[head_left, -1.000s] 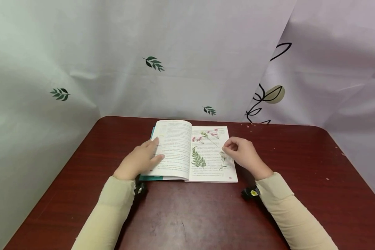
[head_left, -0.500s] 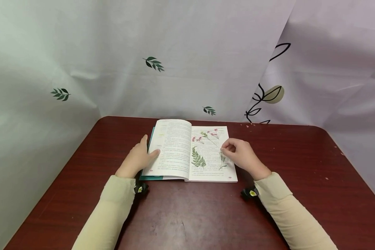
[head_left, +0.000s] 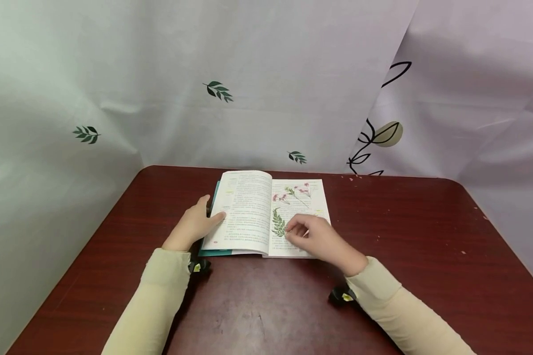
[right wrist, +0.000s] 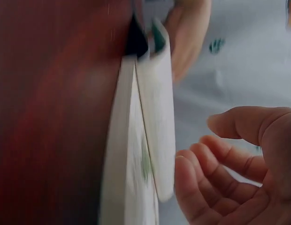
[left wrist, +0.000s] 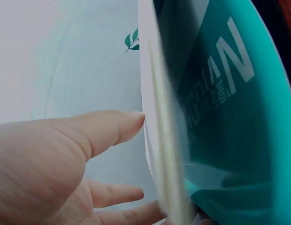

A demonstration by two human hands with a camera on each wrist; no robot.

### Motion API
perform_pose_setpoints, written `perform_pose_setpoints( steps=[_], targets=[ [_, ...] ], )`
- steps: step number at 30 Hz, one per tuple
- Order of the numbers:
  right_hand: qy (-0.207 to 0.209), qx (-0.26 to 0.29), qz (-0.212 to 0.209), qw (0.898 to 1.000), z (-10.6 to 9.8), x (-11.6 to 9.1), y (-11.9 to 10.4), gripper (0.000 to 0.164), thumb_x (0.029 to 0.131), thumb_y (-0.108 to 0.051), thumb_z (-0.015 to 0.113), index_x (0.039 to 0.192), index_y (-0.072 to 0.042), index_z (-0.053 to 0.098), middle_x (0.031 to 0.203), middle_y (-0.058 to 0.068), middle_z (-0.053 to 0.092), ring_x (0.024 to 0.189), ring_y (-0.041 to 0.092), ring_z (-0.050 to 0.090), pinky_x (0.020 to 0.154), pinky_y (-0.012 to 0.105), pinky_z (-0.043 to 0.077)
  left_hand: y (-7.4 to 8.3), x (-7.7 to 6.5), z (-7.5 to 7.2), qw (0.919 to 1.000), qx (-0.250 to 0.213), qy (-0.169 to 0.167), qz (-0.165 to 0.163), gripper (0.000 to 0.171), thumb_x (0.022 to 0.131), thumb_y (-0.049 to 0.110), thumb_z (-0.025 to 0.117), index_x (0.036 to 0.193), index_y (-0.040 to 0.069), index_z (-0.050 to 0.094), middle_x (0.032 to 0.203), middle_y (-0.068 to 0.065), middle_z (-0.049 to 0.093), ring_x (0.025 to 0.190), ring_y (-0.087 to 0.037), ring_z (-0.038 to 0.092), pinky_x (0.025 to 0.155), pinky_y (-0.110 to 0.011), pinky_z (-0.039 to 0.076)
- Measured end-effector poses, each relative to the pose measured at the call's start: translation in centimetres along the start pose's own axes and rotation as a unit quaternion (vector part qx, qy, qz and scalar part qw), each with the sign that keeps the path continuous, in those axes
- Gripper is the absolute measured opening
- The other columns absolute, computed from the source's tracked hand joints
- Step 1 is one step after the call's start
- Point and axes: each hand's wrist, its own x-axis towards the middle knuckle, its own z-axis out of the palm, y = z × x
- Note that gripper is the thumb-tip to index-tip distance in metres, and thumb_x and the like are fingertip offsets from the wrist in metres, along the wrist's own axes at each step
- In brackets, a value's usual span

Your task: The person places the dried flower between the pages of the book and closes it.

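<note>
An open book (head_left: 248,212) with a teal cover (left wrist: 272,154) lies on the table. My left hand (head_left: 193,224) holds its left side, thumb on the page and some fingers reaching round the edge of the pages. On the right page are a green fern leaf (head_left: 278,223), pink flowers (head_left: 281,198) and a stem with a pale green head (head_left: 290,191), all flat. My right hand (head_left: 313,236) hovers over that page, fingertips beside the fern. In the right wrist view its fingers (right wrist: 202,187) are loosely curled, with nothing visible between them. The hand covers the page's lower right part.
The dark red table (head_left: 404,222) reaches around the book on all sides. Behind it hangs a pale cloth (head_left: 257,123) with printed leaves. A black wrist device (head_left: 339,296) sits below the right cuff.
My right hand has moved left and toward me, from the page's right edge to the fern. My left hand slid outward from the page to the book's left edge.
</note>
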Motion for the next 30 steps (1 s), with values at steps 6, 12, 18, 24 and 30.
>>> perform_pose_setpoints(
  steps=[6,12,18,24,30],
  targets=[
    [-0.048,0.036,0.003,0.998,2.8,-0.5,-1.6,0.013,0.081,-0.010,0.071,0.091,-0.007,0.063,0.079,-0.003,0.061,0.072,0.009,0.058,0.065,0.023,0.051,-0.4,0.1,0.0,0.9998,-0.020,-0.003,-0.002,0.078,0.092,0.039,0.057,0.149,0.004,0.016,0.135,-0.025,0.045,0.114,-0.034,0.051,0.089,-0.047,0.044],
    [-0.045,-0.047,0.005,0.998,4.7,-0.1,-2.3,0.021,0.077,-0.013,0.075,0.089,-0.008,0.058,0.078,0.000,0.058,0.068,0.009,0.055,0.062,0.023,0.046,-1.1,0.1,-0.2,0.9993,-0.034,-0.011,-0.007,0.078,0.092,0.041,0.056,0.149,0.005,0.017,0.134,-0.026,0.044,0.114,-0.035,0.051,0.087,-0.047,0.045],
    [-0.040,-0.133,0.008,0.990,5.5,0.8,-3.1,0.032,0.073,-0.020,0.079,0.081,-0.009,0.050,0.068,-0.001,0.050,0.060,0.010,0.043,0.056,0.025,0.039,-1.3,0.0,-0.5,0.9989,-0.045,-0.012,-0.006,0.078,0.093,0.041,0.055,0.150,0.005,0.017,0.134,-0.026,0.044,0.114,-0.037,0.050,0.086,-0.049,0.045],
    [-0.033,-0.186,0.006,0.982,6.0,1.1,-3.6,0.033,0.073,-0.020,0.077,0.076,-0.010,0.046,0.058,-0.005,0.043,0.055,0.011,0.042,0.051,0.025,0.036,-1.1,0.0,-0.5,0.9988,-0.046,-0.016,-0.002,0.074,0.093,0.041,0.055,0.148,0.004,0.022,0.134,-0.025,0.045,0.115,-0.036,0.050,0.087,-0.048,0.045],
    [-0.026,-0.190,-0.011,0.981,6.0,1.2,-3.5,0.028,0.070,-0.015,0.072,0.074,-0.010,0.045,0.056,-0.006,0.041,0.052,0.009,0.040,0.048,0.023,0.035,-1.2,0.2,-0.5,0.9992,-0.038,-0.013,0.000,0.071,0.094,0.041,0.054,0.146,0.002,0.028,0.133,-0.024,0.046,0.114,-0.035,0.050,0.088,-0.048,0.044]
  ],
)
